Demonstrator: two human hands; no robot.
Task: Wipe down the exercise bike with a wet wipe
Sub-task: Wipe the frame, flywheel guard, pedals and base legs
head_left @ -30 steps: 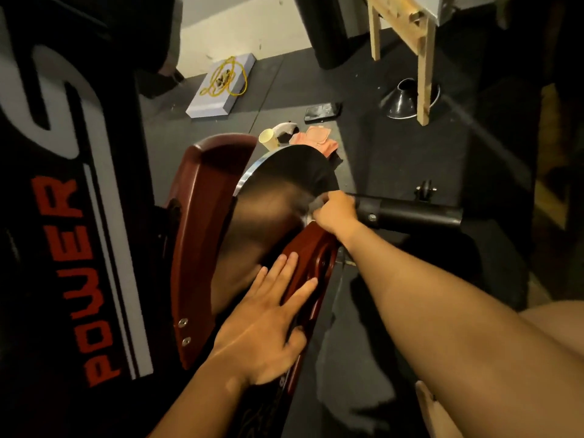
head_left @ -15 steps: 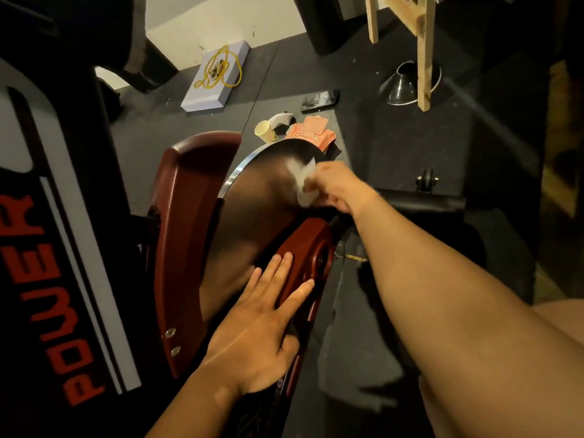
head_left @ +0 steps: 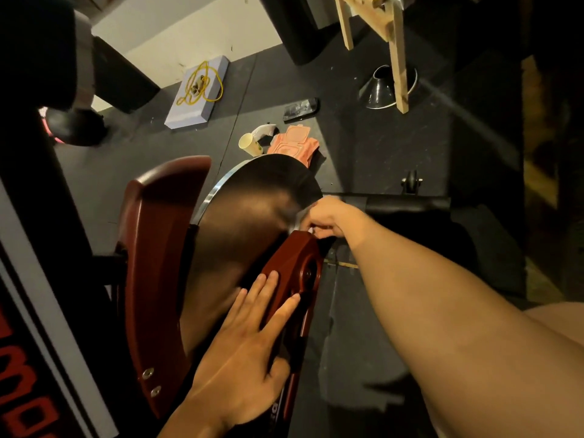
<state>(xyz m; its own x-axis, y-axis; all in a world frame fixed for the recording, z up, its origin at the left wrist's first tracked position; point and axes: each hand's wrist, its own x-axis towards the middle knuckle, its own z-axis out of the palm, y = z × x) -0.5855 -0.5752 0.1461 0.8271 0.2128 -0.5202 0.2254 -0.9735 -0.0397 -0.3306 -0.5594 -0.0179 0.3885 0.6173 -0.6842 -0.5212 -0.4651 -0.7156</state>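
Note:
I look down on the exercise bike: a dark shiny flywheel (head_left: pixel 249 213) between a dark red guard (head_left: pixel 158 248) on its left and a red side cover (head_left: pixel 289 263) on its right. My left hand (head_left: pixel 249 352) lies flat with spread fingers on the red side cover. My right hand (head_left: pixel 328 216) is closed at the flywheel's right edge, just above the top of the red cover. Only a small white scrap of the wet wipe (head_left: pixel 311 230) shows under its fingers. The black front stabilizer bar (head_left: pixel 407 205) runs to the right behind that hand.
On the dark floor mat beyond the flywheel lie an orange wipes pack (head_left: pixel 294 147), a paper cup (head_left: pixel 249 145), a phone (head_left: pixel 300 109) and a pale board with a yellow cord (head_left: pixel 199 91). A wooden leg (head_left: pixel 398 67) and a black cone (head_left: pixel 382 88) stand at the back right.
My right hand has moved the wipe down from the flywheel's face to its right edge by the red cover, so the wipe is now mostly hidden. My left hand has stayed put.

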